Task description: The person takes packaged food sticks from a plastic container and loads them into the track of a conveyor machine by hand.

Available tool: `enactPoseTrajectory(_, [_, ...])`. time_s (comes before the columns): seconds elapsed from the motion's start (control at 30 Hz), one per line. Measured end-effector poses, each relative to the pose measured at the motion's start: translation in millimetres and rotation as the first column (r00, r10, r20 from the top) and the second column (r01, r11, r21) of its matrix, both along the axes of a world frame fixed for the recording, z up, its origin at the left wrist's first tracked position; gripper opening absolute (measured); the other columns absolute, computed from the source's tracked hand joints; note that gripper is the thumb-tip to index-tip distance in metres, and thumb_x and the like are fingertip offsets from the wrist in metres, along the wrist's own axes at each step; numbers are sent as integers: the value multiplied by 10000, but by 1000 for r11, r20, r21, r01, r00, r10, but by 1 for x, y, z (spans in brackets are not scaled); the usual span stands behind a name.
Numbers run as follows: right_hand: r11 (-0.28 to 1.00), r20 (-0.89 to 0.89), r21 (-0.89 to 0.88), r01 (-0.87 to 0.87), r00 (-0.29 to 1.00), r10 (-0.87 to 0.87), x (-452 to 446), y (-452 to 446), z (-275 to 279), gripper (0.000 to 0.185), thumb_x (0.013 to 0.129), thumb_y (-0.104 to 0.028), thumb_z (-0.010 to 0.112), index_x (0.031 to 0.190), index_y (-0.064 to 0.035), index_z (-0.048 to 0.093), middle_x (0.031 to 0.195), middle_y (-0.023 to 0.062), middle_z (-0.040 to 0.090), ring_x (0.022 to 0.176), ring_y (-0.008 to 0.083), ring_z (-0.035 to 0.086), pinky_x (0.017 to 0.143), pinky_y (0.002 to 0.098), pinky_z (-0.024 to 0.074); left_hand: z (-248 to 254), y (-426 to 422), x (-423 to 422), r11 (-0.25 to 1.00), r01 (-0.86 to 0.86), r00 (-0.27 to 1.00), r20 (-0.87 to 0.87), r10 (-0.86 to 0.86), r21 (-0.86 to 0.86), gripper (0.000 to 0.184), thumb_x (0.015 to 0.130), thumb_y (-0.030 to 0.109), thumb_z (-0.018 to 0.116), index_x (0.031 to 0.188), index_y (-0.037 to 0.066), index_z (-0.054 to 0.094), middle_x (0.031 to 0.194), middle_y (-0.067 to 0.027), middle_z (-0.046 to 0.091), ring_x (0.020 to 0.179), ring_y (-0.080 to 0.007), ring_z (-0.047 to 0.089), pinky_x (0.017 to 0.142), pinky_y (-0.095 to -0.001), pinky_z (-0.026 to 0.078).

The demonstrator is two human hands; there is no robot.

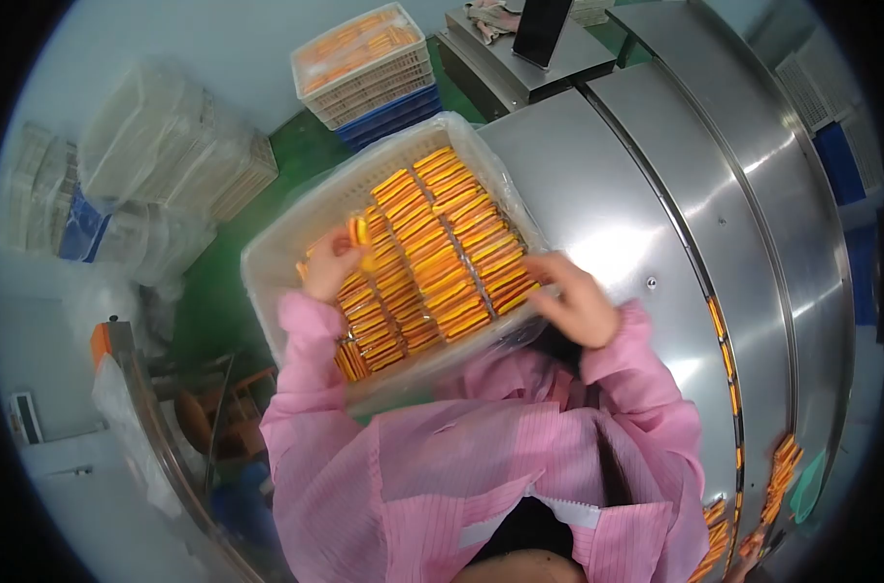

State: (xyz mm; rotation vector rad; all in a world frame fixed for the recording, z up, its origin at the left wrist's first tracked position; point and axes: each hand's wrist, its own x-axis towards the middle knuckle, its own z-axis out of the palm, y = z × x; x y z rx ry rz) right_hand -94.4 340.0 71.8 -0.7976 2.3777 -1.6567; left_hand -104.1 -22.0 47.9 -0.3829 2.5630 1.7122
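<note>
A white plastic crate [267, 282] lined with clear film stands in front of me. Inside it, small yellow, orange and red striped packets [432, 257] are packed on edge in long rows. My left hand [331, 266] is over the crate's left side, its fingers closed on a striped packet [360, 233] held above the rows. At the opposite side, my right hand [580, 303] reaches over the crate's rim with fingers apart, close to the end of the right-hand row. Whether its fingertips touch the packets is hard to make out.
A steel conveyor table [597, 175] curves along the right, with packets [724, 355] in its slot and piles [780, 476] near the bottom. Another person's hand [750, 554] is there. Stacked crates [364, 83] stand behind; film-covered crates [155, 146] are at left.
</note>
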Motion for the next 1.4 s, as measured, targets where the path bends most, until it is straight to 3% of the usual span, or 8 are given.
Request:
enactPoseTrajectory(0.2, [938, -143, 344, 34, 990, 16, 15, -87, -1, 587, 687, -125, 615, 1187, 10, 337, 953, 189, 514, 873, 374, 520, 741, 392, 428, 1, 120, 35, 907, 275, 961, -122, -248, 320, 439, 745, 64, 595, 1142, 19, 412, 933, -52, 541, 793, -134, 550, 681, -248, 459])
enactPoseTrajectory(0.33, [985, -31, 112, 132, 991, -129, 9, -45, -13, 448, 729, -99, 570, 1128, -37, 376, 946, 218, 543, 880, 383, 526, 709, 401, 440, 4, 74, 13, 805, 475, 828, 127, -545, 355, 274, 762, 140, 611, 989, 5, 537, 821, -58, 580, 731, -117, 547, 634, -251, 453])
enactPoseTrajectory(0.37, [981, 44, 112, 157, 986, -162, 5, -25, -19, 415, 757, -138, 577, 1105, -34, 376, 899, 207, 560, 850, 353, 556, 698, 377, 448, -9, 54, -1, 908, 338, 915, 140, -378, 247, 223, 777, 185, 594, 896, -3, 581, 738, -60, 590, 695, -129, 557, 614, -262, 454])
enactPoseTrajectory(0.4, [981, 157, 20, 194, 968, -195, -3, -4, -34, 419, 760, -156, 585, 1099, -31, 374, 881, 195, 566, 824, 319, 571, 687, 365, 451, -22, 43, -12, 947, 197, 979, -2, -204, -253, 221, 767, 196, 586, 840, -14, 587, 678, -90, 592, 648, -178, 574, 593, -285, 459])
enactPoseTrajectory(0.47, [940, 258, -43, 340, 912, -318, -18, 40, -38, 382, 771, -130, 588, 1074, -21, 383, 853, 139, 569, 747, 198, 570, 632, 302, 456, -100, -11, -29, 622, 93, 970, -71, -233, -778, 249, 724, 182, 598, 860, -24, 559, 844, -201, 561, 790, -321, 554, 695, -395, 447])
enactPoseTrajectory(0.53, [868, 272, -3, 497, 836, -477, -43, 83, -34, 354, 771, -135, 592, 1046, -17, 402, 826, 133, 572, 737, 175, 572, 622, 298, 457, -130, -27, -27, 502, 243, 963, 144, -229, -830, 258, 723, 218, 601, 846, -6, 575, 822, -211, 557, 818, -366, 536, 708, -404, 433])
enactPoseTrajectory(0.83, [541, -284, 509, 670, 723, -630, -102, 175, -70, 323, 713, -189, 624, 951, -23, 484, 874, 195, 563, 831, 354, 537, 730, 396, 426, -134, -36, -34, 592, 431, 900, 371, -229, -681, 382, 654, 290, 680, 865, -6, 563, 779, -212, 582, 739, -342, 573, 657, -388, 448])
enactPoseTrajectory(1.4, [504, -431, 486, 714, 697, -573, -163, 144, -82, 367, 693, -218, 651, 1009, -70, 536, 961, 151, 516, 892, 319, 496, 766, 381, 414, -128, -42, -45, 588, 571, 799, 553, -237, -573, 321, 566, 162, 727, 814, 15, 586, 742, -165, 604, 704, -282, 591, 619, -342, 461])
